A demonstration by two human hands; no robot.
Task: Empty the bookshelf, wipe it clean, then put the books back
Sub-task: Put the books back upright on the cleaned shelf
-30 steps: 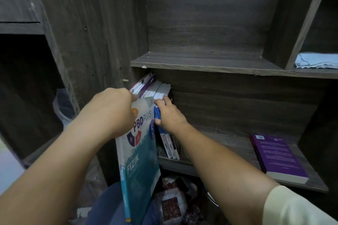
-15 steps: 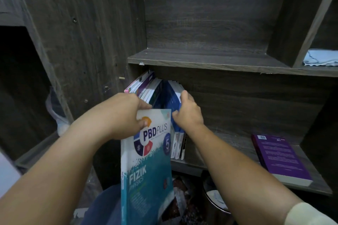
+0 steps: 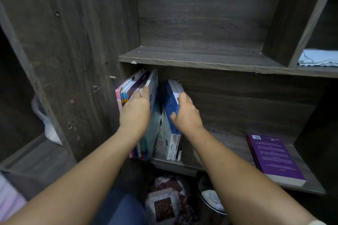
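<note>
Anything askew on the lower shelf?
Yes. The purple book lies flat at the right end while the rest stand. Those lean apart in two groups: left hand presses the left stack, right hand grips the blue books.

hands [image 3: 135, 115]: 2 | upright book groups [image 3: 171, 144]: 2 | flat purple book [image 3: 274, 157]: 1 | blue cloth [image 3: 318, 58]: 1

Bookshelf [image 3: 201, 60]: dark grey-brown woodgrain. Lower right, book [image 3: 274, 157]: purple cover, white text. Centre books [image 3: 171, 104]: blue-and-white covers. Left stack [image 3: 118, 97]: pink, teal edges. Upper right, cloth [image 3: 318, 57]: pale blue. Bottom centre, fabric [image 3: 164, 204]: maroon-white squares.
</note>
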